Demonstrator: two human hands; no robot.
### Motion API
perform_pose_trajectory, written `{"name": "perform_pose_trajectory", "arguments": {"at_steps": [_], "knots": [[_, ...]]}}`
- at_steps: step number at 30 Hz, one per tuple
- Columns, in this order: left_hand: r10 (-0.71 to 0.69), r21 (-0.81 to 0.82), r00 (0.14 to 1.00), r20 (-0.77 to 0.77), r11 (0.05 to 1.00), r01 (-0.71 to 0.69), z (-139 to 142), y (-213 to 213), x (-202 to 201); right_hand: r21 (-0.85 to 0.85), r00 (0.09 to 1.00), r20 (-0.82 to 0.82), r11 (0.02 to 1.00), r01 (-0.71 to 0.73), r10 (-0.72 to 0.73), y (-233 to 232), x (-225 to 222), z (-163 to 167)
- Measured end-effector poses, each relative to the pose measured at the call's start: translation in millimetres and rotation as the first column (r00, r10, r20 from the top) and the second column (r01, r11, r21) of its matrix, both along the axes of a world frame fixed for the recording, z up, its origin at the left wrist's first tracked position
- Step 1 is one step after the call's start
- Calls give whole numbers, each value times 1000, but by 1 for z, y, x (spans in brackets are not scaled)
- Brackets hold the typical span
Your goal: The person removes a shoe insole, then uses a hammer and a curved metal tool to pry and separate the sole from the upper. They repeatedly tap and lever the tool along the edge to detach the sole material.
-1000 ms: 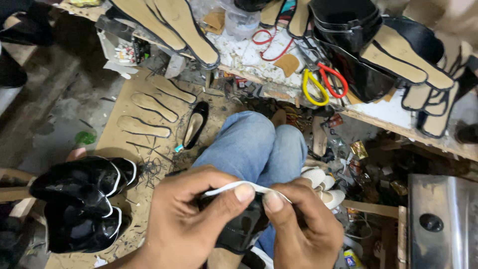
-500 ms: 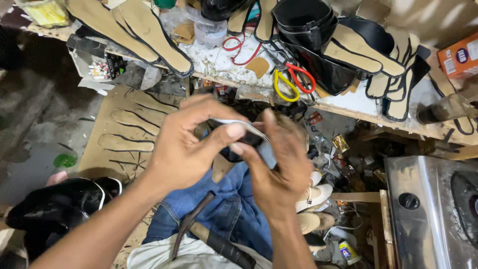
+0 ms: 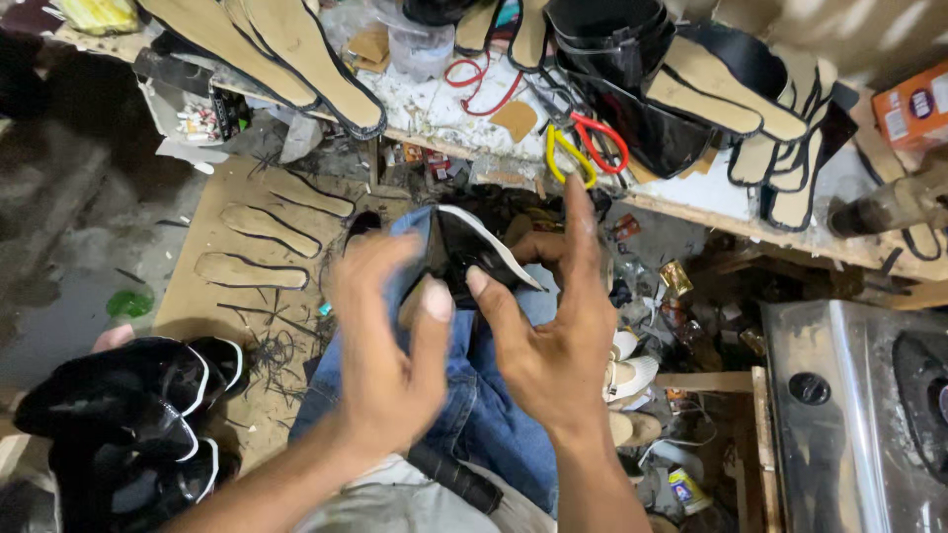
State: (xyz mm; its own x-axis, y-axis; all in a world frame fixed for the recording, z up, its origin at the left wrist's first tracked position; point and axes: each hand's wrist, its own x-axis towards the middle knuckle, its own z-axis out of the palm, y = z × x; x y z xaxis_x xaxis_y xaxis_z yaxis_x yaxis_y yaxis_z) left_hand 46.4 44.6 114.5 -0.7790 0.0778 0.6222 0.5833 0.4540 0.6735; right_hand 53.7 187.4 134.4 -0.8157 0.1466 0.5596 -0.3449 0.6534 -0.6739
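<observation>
While both hands' fingers [image 3: 481, 286] spread open, black shoe piece [image 3: 474, 259] between them barely pinched; piece could drop.

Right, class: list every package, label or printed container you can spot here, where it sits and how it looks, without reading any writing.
Orange box: far right on the workbench, rectangular, with a dark round mark.
Small bottle: on the floor beside the metal stove, yellow and blue label.
Yellow packet: top left on the bench, crumpled.

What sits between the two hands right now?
In the head view, a glossy black shoe piece with a white edge sits between the left hand and right hand, over the jeans-clad knee.
</observation>
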Motion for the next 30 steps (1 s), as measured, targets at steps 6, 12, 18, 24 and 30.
{"name": "perform_pose_trajectory", "arguments": {"at_steps": [6,12,18,24,30], "knots": [[86,-114,995,-55,989,-92,-40,17,16,-104,963,164,974,-199,214,-24,13,26],[-142,476,955,262,879,0,-30,2,-21,447,979,51,872,-201,200,-25,18,26],[-279,473,884,376,878,76,-7,-36,-60,-33,944,25,944,-328,328,28,-46,-11],[-463,591,714,525,802,84,-8,-59,-103,531,976,48,833,155,-212,114,-176,-77],[-515,655,709,482,749,98,-19,-56,-150,740,937,163,667,92,-309,154,-198,-128]]}}
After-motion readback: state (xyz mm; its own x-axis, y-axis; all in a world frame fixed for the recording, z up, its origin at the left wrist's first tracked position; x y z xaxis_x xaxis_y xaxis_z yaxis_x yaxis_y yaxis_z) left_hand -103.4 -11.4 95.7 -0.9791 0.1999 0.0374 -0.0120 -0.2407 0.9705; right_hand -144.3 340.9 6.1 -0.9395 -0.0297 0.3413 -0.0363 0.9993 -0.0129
